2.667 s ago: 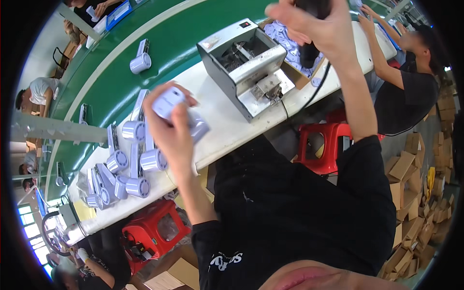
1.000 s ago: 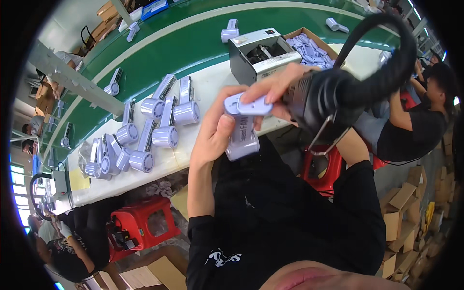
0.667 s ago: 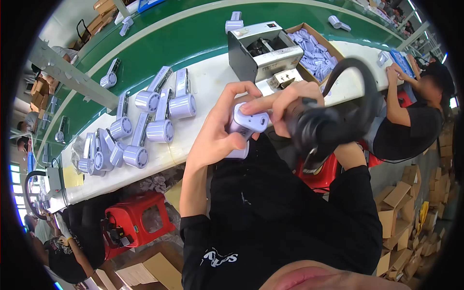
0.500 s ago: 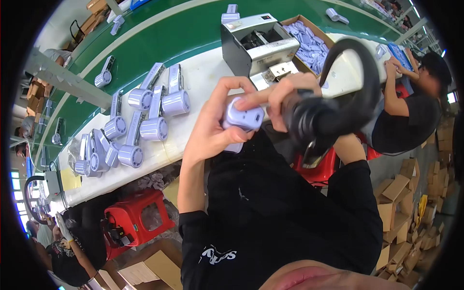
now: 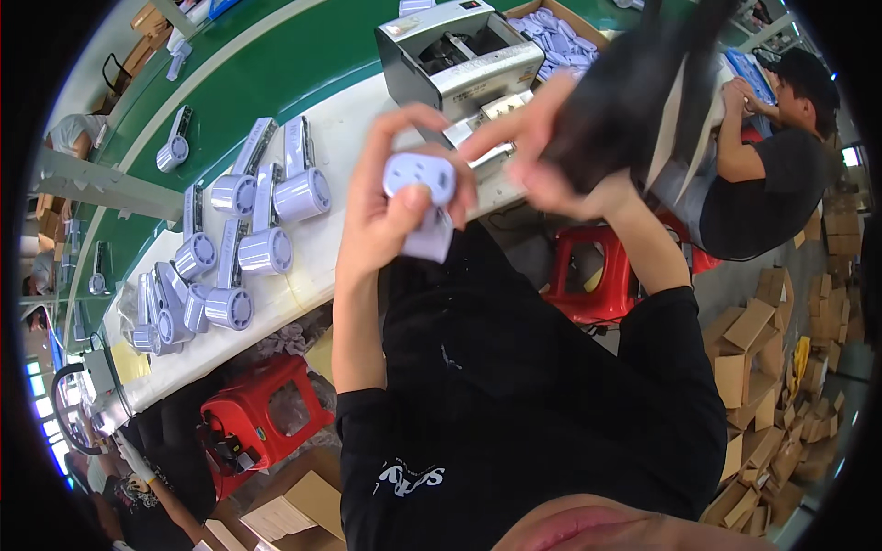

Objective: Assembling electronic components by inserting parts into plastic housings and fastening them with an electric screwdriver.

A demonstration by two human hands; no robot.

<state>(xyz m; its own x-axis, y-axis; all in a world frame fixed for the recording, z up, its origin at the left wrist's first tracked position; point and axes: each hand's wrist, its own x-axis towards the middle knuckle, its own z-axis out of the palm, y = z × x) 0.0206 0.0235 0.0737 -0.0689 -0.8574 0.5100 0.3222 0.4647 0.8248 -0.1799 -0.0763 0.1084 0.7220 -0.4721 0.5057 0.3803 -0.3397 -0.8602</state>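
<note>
My left hand (image 5: 381, 207) is closed around a lavender handheld fan (image 5: 420, 174). The fan's rounded end, with small holes and a dark slot, faces up, and another lavender part of it shows below my thumb. To the right of it my right hand (image 5: 537, 151) is blurred, its visible fingers stretched out and apart. A black tool (image 5: 611, 115), smeared by motion, covers part of that hand; its kind is unclear. Behind both hands stands a grey-and-black boxy machine (image 5: 459, 60) with an open top. Several more lavender fans (image 5: 266, 248) lie on the white worktop to the left.
A cardboard box (image 5: 602, 37) of lavender parts stands behind the machine. Beyond the white worktop (image 5: 317, 262) runs a green conveyor (image 5: 303, 55) carrying a few fans. Red stools (image 5: 266, 413) stand below. A co-worker (image 5: 763, 165) sits at the right, near piled cartons (image 5: 753, 367).
The black tool has swung up from beside the fan and blurred. My right hand has drawn apart from the fan, its fingers spreading. My left hand has turned the fan and moved slightly left.
</note>
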